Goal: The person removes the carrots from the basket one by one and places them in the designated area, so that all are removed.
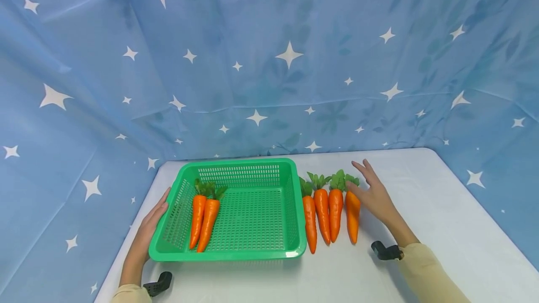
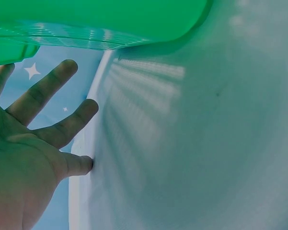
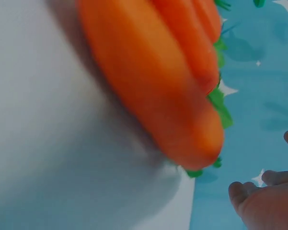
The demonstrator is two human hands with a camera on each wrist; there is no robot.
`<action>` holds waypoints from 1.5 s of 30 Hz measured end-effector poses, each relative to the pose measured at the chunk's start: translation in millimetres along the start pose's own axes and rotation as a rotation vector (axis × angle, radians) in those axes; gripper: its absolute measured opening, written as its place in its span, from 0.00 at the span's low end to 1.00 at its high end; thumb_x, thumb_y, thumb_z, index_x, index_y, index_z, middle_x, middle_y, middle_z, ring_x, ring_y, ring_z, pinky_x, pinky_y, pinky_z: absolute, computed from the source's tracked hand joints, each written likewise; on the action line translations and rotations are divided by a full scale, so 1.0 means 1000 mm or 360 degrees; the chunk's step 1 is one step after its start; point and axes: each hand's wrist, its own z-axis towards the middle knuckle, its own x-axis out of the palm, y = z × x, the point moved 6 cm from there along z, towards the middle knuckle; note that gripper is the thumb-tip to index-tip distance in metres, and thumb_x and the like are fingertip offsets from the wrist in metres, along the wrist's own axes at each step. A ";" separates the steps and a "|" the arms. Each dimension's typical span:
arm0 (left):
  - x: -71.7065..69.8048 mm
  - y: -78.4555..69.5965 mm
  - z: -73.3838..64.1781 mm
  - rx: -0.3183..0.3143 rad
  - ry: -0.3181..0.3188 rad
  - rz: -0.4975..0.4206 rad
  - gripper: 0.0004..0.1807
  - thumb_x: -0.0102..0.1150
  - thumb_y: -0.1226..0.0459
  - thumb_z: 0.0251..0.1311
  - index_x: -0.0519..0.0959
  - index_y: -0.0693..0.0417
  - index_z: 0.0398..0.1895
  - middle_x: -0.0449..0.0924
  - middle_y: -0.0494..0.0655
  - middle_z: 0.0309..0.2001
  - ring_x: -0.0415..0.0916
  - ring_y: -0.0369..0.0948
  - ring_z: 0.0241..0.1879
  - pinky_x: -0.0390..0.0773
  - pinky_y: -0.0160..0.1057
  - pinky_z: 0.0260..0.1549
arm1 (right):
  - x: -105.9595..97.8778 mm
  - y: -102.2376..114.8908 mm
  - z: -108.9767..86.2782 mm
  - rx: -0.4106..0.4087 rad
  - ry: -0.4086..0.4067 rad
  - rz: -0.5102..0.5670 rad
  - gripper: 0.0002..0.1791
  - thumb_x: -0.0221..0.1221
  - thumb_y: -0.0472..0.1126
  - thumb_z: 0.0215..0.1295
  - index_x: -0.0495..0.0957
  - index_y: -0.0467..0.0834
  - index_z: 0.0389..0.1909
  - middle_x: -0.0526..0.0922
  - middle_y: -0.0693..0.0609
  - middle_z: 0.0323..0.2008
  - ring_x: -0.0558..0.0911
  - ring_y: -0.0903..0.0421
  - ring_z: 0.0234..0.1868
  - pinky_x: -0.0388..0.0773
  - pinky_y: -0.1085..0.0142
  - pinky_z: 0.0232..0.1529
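Observation:
A green plastic basket (image 1: 261, 255) stands on the white table with two leafy carrots (image 1: 209, 221) lying in its left part. Along the basket's left wall rests my left hand (image 1: 148, 228); in the left wrist view its fingers are straight and spread beside the green rim. Right of the basket several carrots (image 1: 335, 212) lie in a row, tops toward the back. My right hand (image 1: 375, 198) is at the upper end of the rightmost carrot (image 1: 353, 214), its fingers extended and parted over the leaves. That carrot looms large in the right wrist view, beside the fingertips (image 3: 237, 194).
The white table (image 1: 442, 209) reaches back to a blue curtain (image 1: 252, 83) with white stars, which also hangs along both sides. A black wrist camera (image 1: 159, 284) is strapped at the left wrist, another black camera (image 1: 385, 250) at the right.

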 end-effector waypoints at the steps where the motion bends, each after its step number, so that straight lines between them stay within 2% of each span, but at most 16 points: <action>1: 0.000 0.000 0.000 0.0002 0.0001 -0.0001 0.34 0.34 0.44 0.88 0.44 0.34 0.90 0.34 0.42 0.88 0.30 0.48 0.85 0.61 0.19 0.59 | 0.000 0.003 0.000 -0.0016 -0.0001 0.0011 0.40 0.60 0.48 0.80 0.57 0.40 0.85 0.38 0.35 0.86 0.48 0.25 0.81 0.53 0.26 0.71; 11: 0.001 -0.001 0.000 -0.0011 -0.0011 0.0012 0.35 0.34 0.43 0.87 0.43 0.36 0.90 0.33 0.42 0.88 0.30 0.47 0.85 0.60 0.18 0.58 | 0.008 0.034 0.013 -0.0088 0.0005 0.0068 0.38 0.58 0.48 0.81 0.58 0.40 0.85 0.42 0.37 0.86 0.53 0.28 0.81 0.57 0.32 0.73; 19: 0.001 -0.002 0.001 0.0006 -0.0009 0.0012 0.35 0.34 0.44 0.88 0.43 0.37 0.90 0.34 0.42 0.88 0.30 0.47 0.85 0.59 0.17 0.58 | 0.014 0.066 0.023 -0.0193 0.0037 0.0226 0.36 0.57 0.48 0.83 0.60 0.39 0.84 0.48 0.38 0.86 0.54 0.34 0.82 0.58 0.38 0.75; 25: 0.001 -0.002 0.000 0.0001 -0.0012 0.0025 0.34 0.33 0.43 0.88 0.43 0.34 0.90 0.34 0.42 0.88 0.32 0.46 0.84 0.61 0.18 0.58 | 0.024 0.094 0.030 -0.0270 0.0086 0.0374 0.34 0.56 0.48 0.84 0.62 0.42 0.84 0.57 0.39 0.83 0.59 0.36 0.81 0.59 0.39 0.76; 36: 0.001 -0.002 -0.001 -0.0004 -0.0018 0.0022 0.34 0.34 0.43 0.87 0.43 0.34 0.90 0.33 0.42 0.88 0.33 0.46 0.84 0.62 0.19 0.58 | 0.053 0.141 0.044 -0.0345 0.0189 0.0584 0.32 0.55 0.49 0.85 0.63 0.45 0.83 0.64 0.44 0.81 0.67 0.42 0.78 0.64 0.40 0.73; 45: 0.001 -0.002 0.000 0.0012 -0.0009 -0.0001 0.34 0.34 0.44 0.88 0.44 0.34 0.90 0.34 0.42 0.88 0.33 0.47 0.84 0.62 0.20 0.58 | 0.083 0.172 0.049 -0.0370 0.0272 0.0640 0.31 0.56 0.47 0.85 0.64 0.46 0.83 0.69 0.46 0.78 0.71 0.45 0.76 0.69 0.44 0.71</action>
